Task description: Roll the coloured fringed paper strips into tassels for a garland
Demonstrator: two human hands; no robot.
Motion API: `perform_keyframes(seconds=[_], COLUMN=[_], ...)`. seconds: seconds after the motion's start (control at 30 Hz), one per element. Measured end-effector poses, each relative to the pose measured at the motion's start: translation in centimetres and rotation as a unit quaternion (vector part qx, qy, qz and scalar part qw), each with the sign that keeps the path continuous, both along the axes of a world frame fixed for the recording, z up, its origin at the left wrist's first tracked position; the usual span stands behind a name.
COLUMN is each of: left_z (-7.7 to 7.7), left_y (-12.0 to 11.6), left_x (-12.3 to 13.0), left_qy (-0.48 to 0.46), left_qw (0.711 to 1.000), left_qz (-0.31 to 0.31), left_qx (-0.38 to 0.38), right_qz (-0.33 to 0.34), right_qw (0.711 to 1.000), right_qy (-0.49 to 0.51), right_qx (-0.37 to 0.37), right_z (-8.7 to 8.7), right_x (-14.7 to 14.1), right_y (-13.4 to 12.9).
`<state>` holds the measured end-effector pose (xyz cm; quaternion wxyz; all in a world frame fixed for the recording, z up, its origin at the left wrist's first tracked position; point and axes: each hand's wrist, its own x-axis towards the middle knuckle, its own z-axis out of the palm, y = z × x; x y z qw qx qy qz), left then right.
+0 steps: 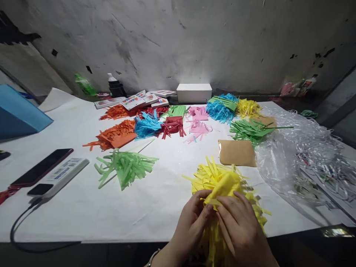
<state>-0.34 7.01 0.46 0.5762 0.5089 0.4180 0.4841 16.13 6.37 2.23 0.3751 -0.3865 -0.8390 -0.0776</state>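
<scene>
Both my hands are on a bundle of yellow fringed tissue paper [226,183] at the front edge of the white-covered table. My left hand [191,218] pinches the folded top of the paper between thumb and fingers. My right hand [239,222] lies over the same fold from the other side, its fingers bent and pressed to it. Yellow strips spread onto the table beyond the hands and hang down below them. A flat brown packet [237,152] lies just behind the bundle. To the left rests a light green fringed tissue piece [126,165].
Fringed pieces in orange [118,135], blue [147,124], red [172,125] and pink [198,126] lie farther back. Behind them stand a white box [194,93] and flat printed boxes [133,102]. Clear plastic bags [292,163] cover the right side. A phone [43,168] and power bank [59,176] lie left.
</scene>
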Motion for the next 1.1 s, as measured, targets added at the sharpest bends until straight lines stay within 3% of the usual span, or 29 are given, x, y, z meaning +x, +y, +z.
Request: perform_keyframes(seconds=[0.3, 0.67, 0.87, 1.1], left_z=[-0.8, -0.4, -0.5, -0.7], left_y=[-0.4, 0.1, 0.1, -0.2], left_x=[0.1, 0.1, 0.3, 0.2], left_qy=[0.052, 0.034, -0.011, -0.002], left_qw=[0.998, 0.998, 0.999, 0.999], left_qz=[0.002, -0.002, 0.008, 0.014], left_qx=[0.043, 0.049, 0.033, 0.032], right_qz=[0.015, 0.025, 0.015, 0.064], right_qw=[0.991, 0.983, 0.999, 0.994], right_qy=[0.125, 0.124, 0.016, 0.075], right_qx=[-0.054, -0.130, -0.037, -0.044], right_z=[0.2, 0.5, 0.6, 0.8], right_x=[0.4, 0.7, 0.3, 0.8], right_y=[0.8, 1.3, 1.2, 1.7])
